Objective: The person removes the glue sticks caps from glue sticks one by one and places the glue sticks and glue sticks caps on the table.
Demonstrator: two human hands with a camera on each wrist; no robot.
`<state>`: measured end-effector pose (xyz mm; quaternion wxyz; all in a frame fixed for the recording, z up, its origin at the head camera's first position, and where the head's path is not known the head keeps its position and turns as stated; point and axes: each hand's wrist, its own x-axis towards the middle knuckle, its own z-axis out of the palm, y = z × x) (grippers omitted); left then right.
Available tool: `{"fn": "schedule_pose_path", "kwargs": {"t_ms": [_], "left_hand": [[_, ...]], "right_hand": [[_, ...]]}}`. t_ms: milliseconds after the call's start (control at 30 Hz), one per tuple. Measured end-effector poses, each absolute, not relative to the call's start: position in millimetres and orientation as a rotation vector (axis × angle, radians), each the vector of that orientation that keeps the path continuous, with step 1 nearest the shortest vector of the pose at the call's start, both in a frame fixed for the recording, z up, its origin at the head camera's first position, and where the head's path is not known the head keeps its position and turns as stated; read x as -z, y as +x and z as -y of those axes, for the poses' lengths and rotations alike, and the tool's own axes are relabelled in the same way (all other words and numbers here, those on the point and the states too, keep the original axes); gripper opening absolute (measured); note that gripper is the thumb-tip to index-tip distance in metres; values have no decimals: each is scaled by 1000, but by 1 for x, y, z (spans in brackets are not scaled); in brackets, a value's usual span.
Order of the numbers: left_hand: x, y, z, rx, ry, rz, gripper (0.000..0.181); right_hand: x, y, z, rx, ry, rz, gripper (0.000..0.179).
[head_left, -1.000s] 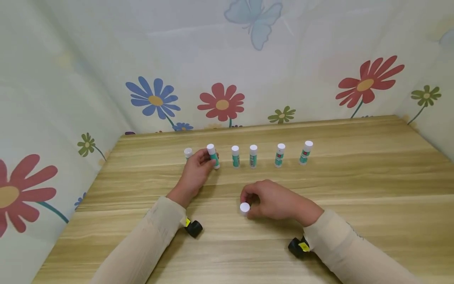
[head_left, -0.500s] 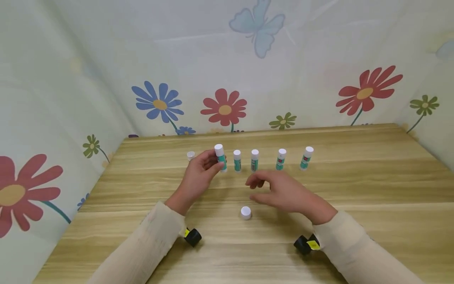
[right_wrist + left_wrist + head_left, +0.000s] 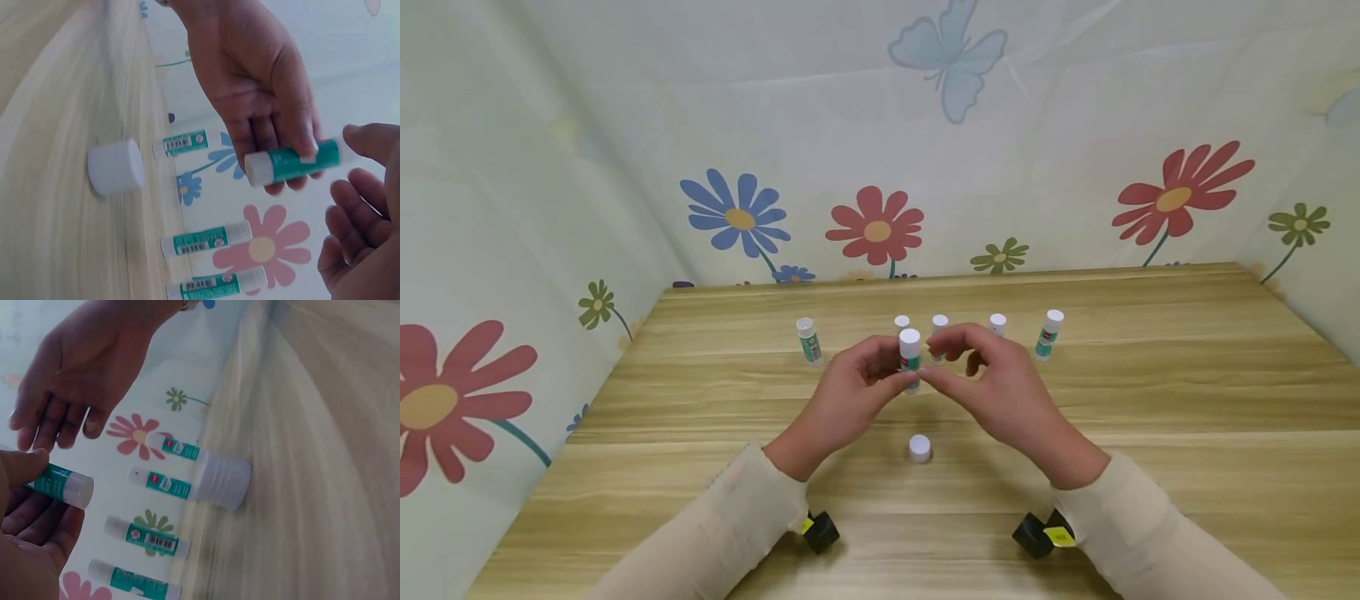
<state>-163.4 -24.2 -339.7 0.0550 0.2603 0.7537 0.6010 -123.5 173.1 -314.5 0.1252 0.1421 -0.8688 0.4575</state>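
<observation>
- Fingers of the left hand [image 3: 848, 396] were clamped on a glue stick [image 3: 910, 364], just brought rightward.
- Right hand [image 3: 1006, 392] fingers were held apart beside it; two-handed reach was gained.

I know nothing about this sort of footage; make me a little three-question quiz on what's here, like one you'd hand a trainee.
1. Count: how many glue sticks are standing on the table in the head view?

2. Multiple choice: whose thumb lies on the teal label of the held glue stick?
A) the left hand
B) the right hand
C) neither hand

3. True or false: the loose white cap is on the table, nearer the person than the standing glue sticks.

Key:
1. Five.
2. A.
3. True.
</observation>
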Motion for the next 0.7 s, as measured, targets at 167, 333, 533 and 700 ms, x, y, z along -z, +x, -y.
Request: {"fn": "schedule_pose_path", "kwargs": {"t_ms": [167,333,533,700], "left_hand": [[341,-156,19,-1790,885,-2313,28],[342,-151,15,-1736,921,-2354,30],[343,-149,14,-1701,919,-2398,32],[343,-149,15,-1686,949,-2405,32]], "right_hand": [[315,-121,-169,-1390,405,2466,30],[317,-120,-167,-1416,396,2432,27],[317,-120,-167,-1380,393,2422,24],[316,-119,-169,-1340,409,2429,22]]}}
